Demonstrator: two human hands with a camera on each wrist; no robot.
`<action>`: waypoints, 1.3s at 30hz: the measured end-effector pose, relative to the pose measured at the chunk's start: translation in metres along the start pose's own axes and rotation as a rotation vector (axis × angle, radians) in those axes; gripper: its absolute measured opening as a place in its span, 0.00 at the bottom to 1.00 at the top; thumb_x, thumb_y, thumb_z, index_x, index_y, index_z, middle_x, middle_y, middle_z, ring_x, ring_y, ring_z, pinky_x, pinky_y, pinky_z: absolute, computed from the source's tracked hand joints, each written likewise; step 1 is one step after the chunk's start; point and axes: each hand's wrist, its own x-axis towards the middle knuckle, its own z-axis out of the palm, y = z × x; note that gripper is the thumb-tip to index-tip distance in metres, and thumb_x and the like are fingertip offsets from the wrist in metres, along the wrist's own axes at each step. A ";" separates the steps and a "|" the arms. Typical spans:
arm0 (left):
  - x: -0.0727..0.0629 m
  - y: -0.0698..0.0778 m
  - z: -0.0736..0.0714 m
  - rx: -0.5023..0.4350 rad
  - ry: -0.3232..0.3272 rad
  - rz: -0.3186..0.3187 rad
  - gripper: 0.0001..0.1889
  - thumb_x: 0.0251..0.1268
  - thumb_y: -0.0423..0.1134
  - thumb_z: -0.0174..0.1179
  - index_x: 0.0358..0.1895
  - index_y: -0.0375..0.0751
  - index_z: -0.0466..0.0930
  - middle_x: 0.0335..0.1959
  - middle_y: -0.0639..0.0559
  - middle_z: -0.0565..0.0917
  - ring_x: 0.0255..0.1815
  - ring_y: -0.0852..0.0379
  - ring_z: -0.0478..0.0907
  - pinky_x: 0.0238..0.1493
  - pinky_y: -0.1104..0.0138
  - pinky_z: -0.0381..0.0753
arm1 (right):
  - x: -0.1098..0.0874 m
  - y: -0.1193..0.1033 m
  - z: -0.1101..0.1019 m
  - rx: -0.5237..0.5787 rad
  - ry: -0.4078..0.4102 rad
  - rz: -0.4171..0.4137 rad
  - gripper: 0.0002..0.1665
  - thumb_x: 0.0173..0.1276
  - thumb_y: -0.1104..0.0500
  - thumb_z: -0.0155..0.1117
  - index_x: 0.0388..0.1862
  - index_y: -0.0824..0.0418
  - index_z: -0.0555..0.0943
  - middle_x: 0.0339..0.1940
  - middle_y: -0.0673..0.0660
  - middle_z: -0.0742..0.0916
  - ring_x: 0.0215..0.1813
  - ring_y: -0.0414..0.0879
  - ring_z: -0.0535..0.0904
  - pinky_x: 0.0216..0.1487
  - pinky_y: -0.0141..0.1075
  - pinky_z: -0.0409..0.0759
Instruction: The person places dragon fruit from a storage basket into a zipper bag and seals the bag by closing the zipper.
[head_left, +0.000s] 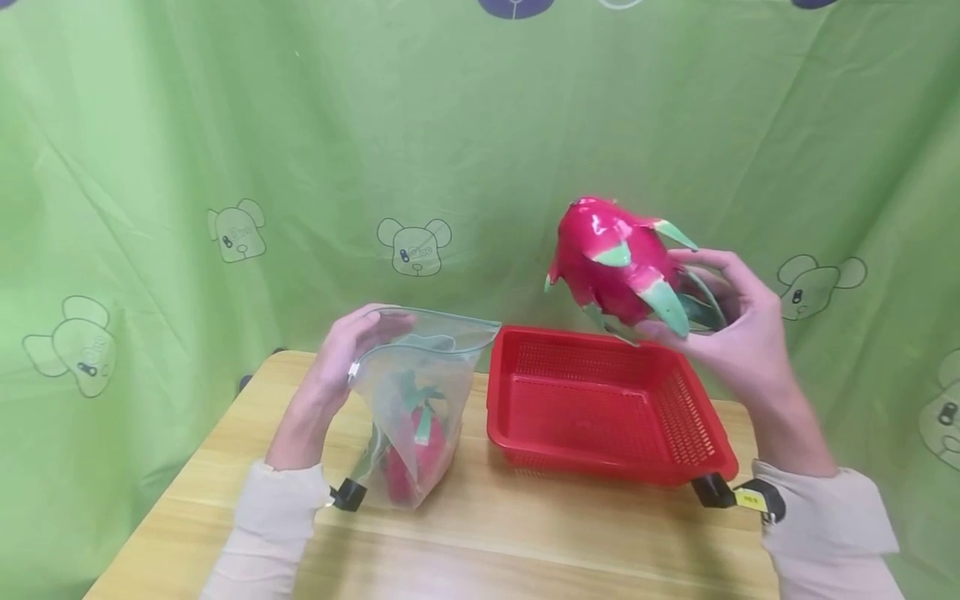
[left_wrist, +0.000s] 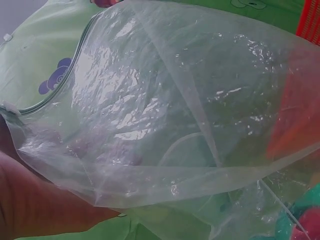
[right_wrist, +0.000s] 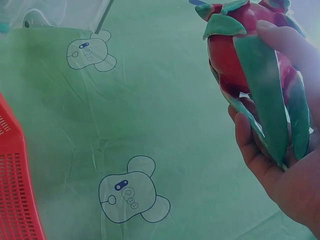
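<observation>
My right hand [head_left: 753, 346] grips a pink dragon fruit [head_left: 603, 254] by its leafy green end, up above the red basket. In the right wrist view, the thumb lies along the fruit [right_wrist: 227, 60] while the fingers curl under its long green leaves. A clear zip bag [head_left: 386, 379] stands with its mouth open on the left, and my left hand [head_left: 330, 367] holds it by the rim near the slider. Inside the bag sits a second dragon fruit [head_left: 427, 454], seen through the plastic. The left wrist view is mostly filled by the bag's shiny film [left_wrist: 145, 100].
A red plastic basket [head_left: 581, 454] with perforated sides rests on the wooden table [head_left: 525, 542], right of the bag. Nothing shows inside it. Behind the table hangs a green curtain [head_left: 322, 150] printed with cartoon heads.
</observation>
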 end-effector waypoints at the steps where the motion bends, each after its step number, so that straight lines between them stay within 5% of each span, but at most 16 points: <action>1: 0.000 0.000 0.000 0.001 0.000 -0.006 0.24 0.84 0.41 0.37 0.66 0.27 0.73 0.64 0.33 0.80 0.67 0.38 0.76 0.73 0.52 0.67 | 0.000 0.000 0.001 -0.011 -0.001 -0.006 0.42 0.56 0.69 0.80 0.70 0.52 0.77 0.63 0.50 0.84 0.61 0.45 0.80 0.51 0.24 0.81; 9: 0.000 0.004 0.000 0.007 0.002 -0.051 0.23 0.82 0.39 0.41 0.66 0.28 0.75 0.65 0.36 0.80 0.68 0.44 0.76 0.74 0.55 0.67 | 0.005 -0.006 0.014 -0.027 -0.025 -0.036 0.42 0.55 0.66 0.82 0.69 0.50 0.78 0.60 0.51 0.85 0.57 0.48 0.81 0.49 0.27 0.82; 21: 0.001 0.002 -0.003 0.042 -0.007 -0.035 0.23 0.83 0.39 0.38 0.66 0.27 0.73 0.64 0.33 0.80 0.68 0.41 0.75 0.74 0.52 0.67 | 0.017 -0.012 0.046 0.079 -0.101 -0.119 0.42 0.52 0.69 0.83 0.67 0.52 0.79 0.56 0.54 0.88 0.54 0.50 0.84 0.49 0.30 0.85; 35: 0.002 0.009 -0.004 0.160 -0.127 -0.130 0.26 0.85 0.38 0.34 0.80 0.34 0.54 0.74 0.33 0.69 0.75 0.38 0.66 0.80 0.49 0.54 | 0.023 -0.013 0.080 0.165 -0.180 -0.106 0.40 0.55 0.65 0.83 0.68 0.49 0.80 0.60 0.56 0.86 0.55 0.49 0.85 0.50 0.34 0.86; 39: 0.002 0.009 -0.004 0.179 -0.139 -0.133 0.25 0.85 0.36 0.34 0.77 0.30 0.59 0.73 0.33 0.70 0.75 0.39 0.66 0.78 0.49 0.58 | 0.023 -0.011 0.087 0.160 -0.195 -0.123 0.41 0.54 0.65 0.83 0.67 0.49 0.80 0.60 0.56 0.86 0.55 0.49 0.84 0.50 0.35 0.86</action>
